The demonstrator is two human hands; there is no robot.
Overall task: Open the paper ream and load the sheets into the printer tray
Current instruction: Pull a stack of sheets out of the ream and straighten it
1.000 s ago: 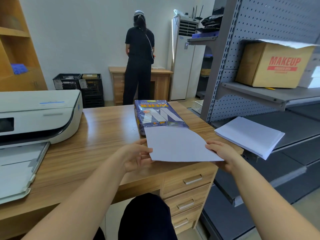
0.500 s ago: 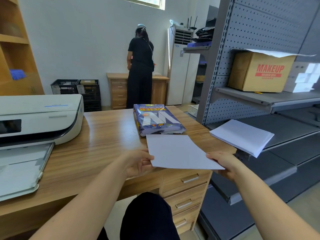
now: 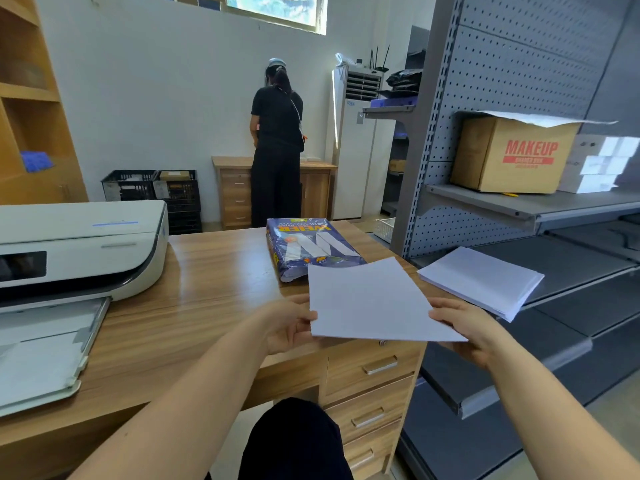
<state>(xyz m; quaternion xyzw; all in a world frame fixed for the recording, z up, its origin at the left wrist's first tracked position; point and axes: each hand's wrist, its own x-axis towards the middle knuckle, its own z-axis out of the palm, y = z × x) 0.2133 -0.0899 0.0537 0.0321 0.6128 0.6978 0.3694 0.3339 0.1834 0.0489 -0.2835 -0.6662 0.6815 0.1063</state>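
Observation:
I hold a thin batch of white sheets [image 3: 370, 303] flat above the desk's front right corner. My left hand [image 3: 289, 323] grips its left edge and my right hand [image 3: 464, 329] grips its right edge. The blue paper ream [image 3: 308, 249] lies behind the sheets on the wooden desk [image 3: 194, 292], its near end torn open. The white printer [image 3: 76, 247] stands at the desk's left, and its paper tray [image 3: 45, 351] sticks out toward me with white paper in it.
A second stack of white paper [image 3: 481, 278] rests on the grey metal shelf [image 3: 571, 282] to the right. A cardboard box [image 3: 512, 154] sits on the shelf above. A person in black [image 3: 277, 143] stands at a far cabinet, back turned. Desk drawers [image 3: 374, 368] are below the sheets.
The sheets have come out of the ream's open end and now sit clear of it, lifted slightly toward me. My head has tilted up a little.

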